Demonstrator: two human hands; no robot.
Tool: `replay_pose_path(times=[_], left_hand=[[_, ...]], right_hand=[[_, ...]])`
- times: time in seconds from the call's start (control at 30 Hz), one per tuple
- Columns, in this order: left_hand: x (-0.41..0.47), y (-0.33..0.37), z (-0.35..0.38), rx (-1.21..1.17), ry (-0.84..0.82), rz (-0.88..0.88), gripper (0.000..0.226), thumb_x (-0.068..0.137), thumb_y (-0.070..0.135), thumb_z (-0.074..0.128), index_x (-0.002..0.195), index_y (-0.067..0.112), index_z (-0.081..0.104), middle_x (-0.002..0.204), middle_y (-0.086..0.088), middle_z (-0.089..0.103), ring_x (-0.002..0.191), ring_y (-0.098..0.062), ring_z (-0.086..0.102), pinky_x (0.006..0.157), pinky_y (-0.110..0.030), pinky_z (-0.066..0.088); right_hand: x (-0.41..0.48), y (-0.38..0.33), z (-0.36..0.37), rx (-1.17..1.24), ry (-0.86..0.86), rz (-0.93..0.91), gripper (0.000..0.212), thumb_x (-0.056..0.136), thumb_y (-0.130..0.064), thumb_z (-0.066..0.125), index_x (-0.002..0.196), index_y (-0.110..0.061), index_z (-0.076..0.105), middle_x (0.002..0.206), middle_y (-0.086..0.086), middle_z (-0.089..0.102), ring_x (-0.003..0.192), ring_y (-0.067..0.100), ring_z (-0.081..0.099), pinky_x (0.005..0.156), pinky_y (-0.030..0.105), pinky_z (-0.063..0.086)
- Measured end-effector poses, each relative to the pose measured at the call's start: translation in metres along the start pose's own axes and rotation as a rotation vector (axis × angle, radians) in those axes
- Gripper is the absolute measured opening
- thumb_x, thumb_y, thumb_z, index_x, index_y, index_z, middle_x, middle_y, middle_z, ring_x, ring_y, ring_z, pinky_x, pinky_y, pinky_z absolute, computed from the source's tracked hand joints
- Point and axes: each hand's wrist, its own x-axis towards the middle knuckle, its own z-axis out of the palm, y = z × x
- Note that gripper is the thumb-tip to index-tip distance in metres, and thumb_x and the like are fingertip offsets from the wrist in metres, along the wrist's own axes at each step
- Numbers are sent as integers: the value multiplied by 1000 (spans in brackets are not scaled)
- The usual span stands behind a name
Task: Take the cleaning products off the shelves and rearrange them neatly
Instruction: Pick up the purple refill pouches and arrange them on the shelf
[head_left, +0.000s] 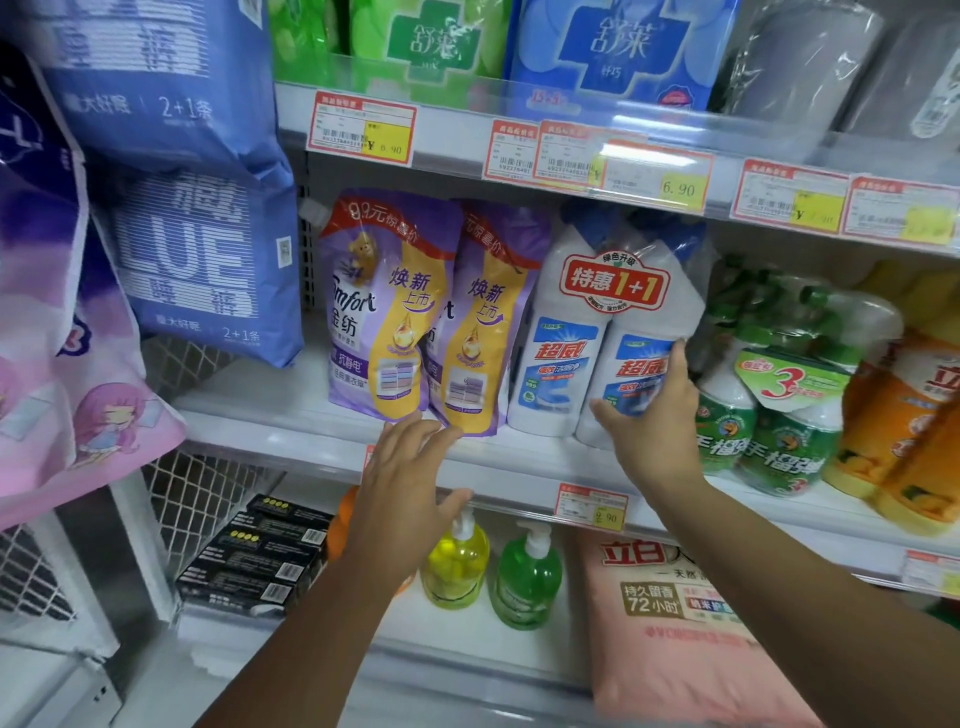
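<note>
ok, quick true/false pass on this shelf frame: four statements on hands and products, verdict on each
1. The right hand grips the white twin-pack. True.
2. The left hand holds one of the purple pouches. False: it is open with its fingers spread, at the pouches' lower edge, gripping nothing.
3. The purple pouches stand to the left of the white twin-pack. True.
4. The yellow pump bottle shares a shelf with the white twin-pack. False: it stands on the lower shelf, beside the green pump bottle.
</note>
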Motion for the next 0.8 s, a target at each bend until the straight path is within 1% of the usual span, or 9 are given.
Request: replay_pose_path(times=[0.13,0.23,0.3,0.37,0.43,0.5,0.6,0.7,0.8], left_hand=[[0,2,-1,12,-19,-16,63,76,35,82,133,25,57,134,1,55,135,-22,39,112,-43,34],[1,2,-4,-2,-36,-17,62,79,36,80,135,25,56,136,2,54,136,-19,37,114,-40,29],[1,3,-7,-24,-35,-13,61,81,37,77,137,25,55,138,3,53,136,-17,36,115,-37,27],[2,3,-11,-44,-9,-19,60,83,36,76,137,25,54,140,4,52,135,-16,38,114,-34,29],[3,1,-15,-58,13,-45,59,83,36,75,137,24,54,141,5,51,134,-14,38,111,-26,26],[3,-3,-18,-64,33,-60,58,83,34,76,136,23,55,140,4,52,132,-13,39,108,-24,26],[3,-7,-18,-77,58,-71,57,83,35,74,136,22,55,138,4,53,130,-13,41,108,-26,30],[6,-9,-17,-75,49,-99,60,84,44,63,140,24,52,144,4,50,134,-17,41,112,-35,34],[9,-10,-17,-39,-10,-124,68,86,53,55,148,28,41,154,5,40,142,-17,34,116,-36,23]], right_hand=[[1,3,-5,-35,-41,-2,104,76,-15,84,156,-25,17,139,6,42,125,18,47,108,36,39],[-3,-5,-11,-86,-14,-23,96,76,-29,83,152,-26,26,136,5,49,125,22,51,107,46,44],[-16,-22,-8,-234,116,-155,84,82,-36,77,150,-18,32,139,8,46,129,25,44,108,45,41],[-32,-51,5,-187,70,-298,71,87,-36,73,145,-15,39,134,4,47,123,18,45,102,36,41],[-35,-81,22,-24,-148,-236,61,89,-39,70,140,-18,43,124,-5,49,111,12,52,91,28,43],[-21,-99,41,63,-276,-120,53,89,-45,68,131,-18,49,117,-5,58,104,14,59,86,30,47],[0,-113,63,71,-246,-17,45,87,-55,65,113,-19,59,104,-2,67,99,22,63,88,41,52],[7,-115,72,-2,-177,-19,30,95,-45,59,89,-15,64,88,5,68,90,29,64,78,38,50],[11,-113,66,99,-105,-20,29,93,-39,59,81,-14,68,83,11,71,85,35,67,82,47,54]])
